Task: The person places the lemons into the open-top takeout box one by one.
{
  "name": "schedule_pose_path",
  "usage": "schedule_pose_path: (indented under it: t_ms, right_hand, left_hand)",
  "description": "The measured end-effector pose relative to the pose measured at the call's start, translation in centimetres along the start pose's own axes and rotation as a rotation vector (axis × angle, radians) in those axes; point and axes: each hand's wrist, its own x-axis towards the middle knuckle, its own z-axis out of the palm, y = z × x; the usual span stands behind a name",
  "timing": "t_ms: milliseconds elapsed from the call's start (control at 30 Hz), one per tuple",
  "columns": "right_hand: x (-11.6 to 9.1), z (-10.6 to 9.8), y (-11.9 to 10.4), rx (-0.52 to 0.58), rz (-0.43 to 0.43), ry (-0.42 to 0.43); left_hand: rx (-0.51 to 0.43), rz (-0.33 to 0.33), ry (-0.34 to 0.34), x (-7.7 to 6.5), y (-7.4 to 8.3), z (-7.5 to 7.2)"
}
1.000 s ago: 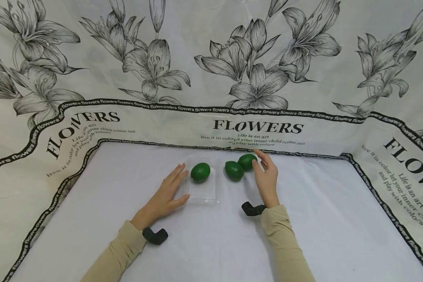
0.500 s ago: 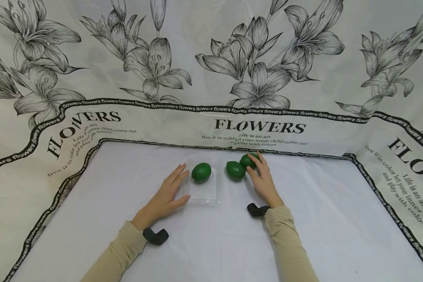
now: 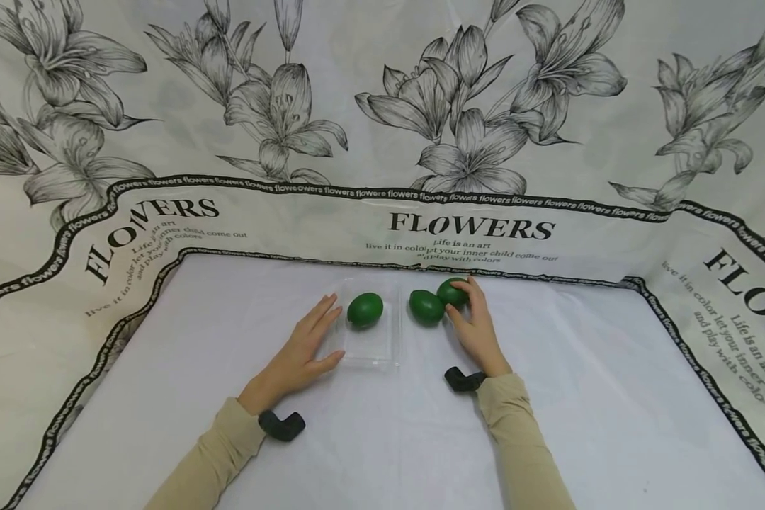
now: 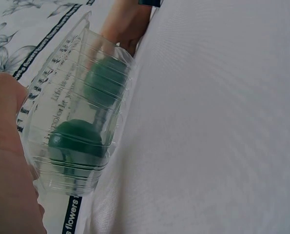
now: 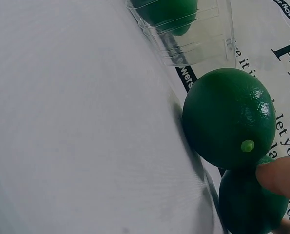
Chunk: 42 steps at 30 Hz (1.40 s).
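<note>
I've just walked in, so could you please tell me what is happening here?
A person's right hand grips the farther green fruit, beside a second green fruit on the white cloth. Their left hand is at the left side of a clear plastic container, fingers extended. A third green fruit sits inside it.

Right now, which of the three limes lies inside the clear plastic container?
The leftmost lime in the head view; the middle lime and the rightmost lime, touched by the right hand, both lie outside the container.
</note>
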Motion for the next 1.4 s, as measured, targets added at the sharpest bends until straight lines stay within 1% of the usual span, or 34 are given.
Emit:
schedule_pose_path:
  t_ms: [167,267,400,633,733,900,1000,1100,1300,1400]
  right_hand:
    - [0.5,-0.2,0.3,-0.055,-0.023,-0.006]
    - [1.1,-0.3,0.5,-0.076,-0.038,-0.031]
    - [1.8,-0.4,0.7,-0.072,-0.029,-0.055]
    - [2.3,-0.4,0.7,-0.045,0.023,-0.065]
    - [2.4,-0.4,0.7,-0.042,0.063,-0.061]
    - [2.6,-0.3,0.7,-0.055,0.142,-0.068]
    - [2.7,-0.3,0.8,-0.072,0.157,-0.072]
    - [2.7,-0.3,0.9,-0.071,0.149,-0.049]
    - [2.5,-0.3,1.1,-0.049,0.091,0.007]
    - [2.4,-0.1,1.2,-0.046,0.082,0.033]
  left_hand:
    - [-0.003,0.000,-0.004,0.1,0.0,0.0]
    - [0.002,-0.004,-0.003,0.0,0.1,0.0]
    - [-0.005,-0.012,-0.008,0.0,0.2,0.0]
    - [-0.010,-0.017,-0.017,0.0,0.2,0.0]
    - [-0.008,-0.022,-0.017,0.0,0.2,0.0]
    - [-0.013,-0.030,-0.022,0.0,0.3,-0.1]
    - [-0.008,-0.031,-0.025,-0.1,0.3,-0.1]
    - [-0.003,-0.029,-0.025,-0.2,0.3,-0.1]
    - [-0.001,-0.033,-0.027,-0.3,0.2,-0.2]
    - [0.000,-0.030,-0.027,-0.3,0.1,-0.3]
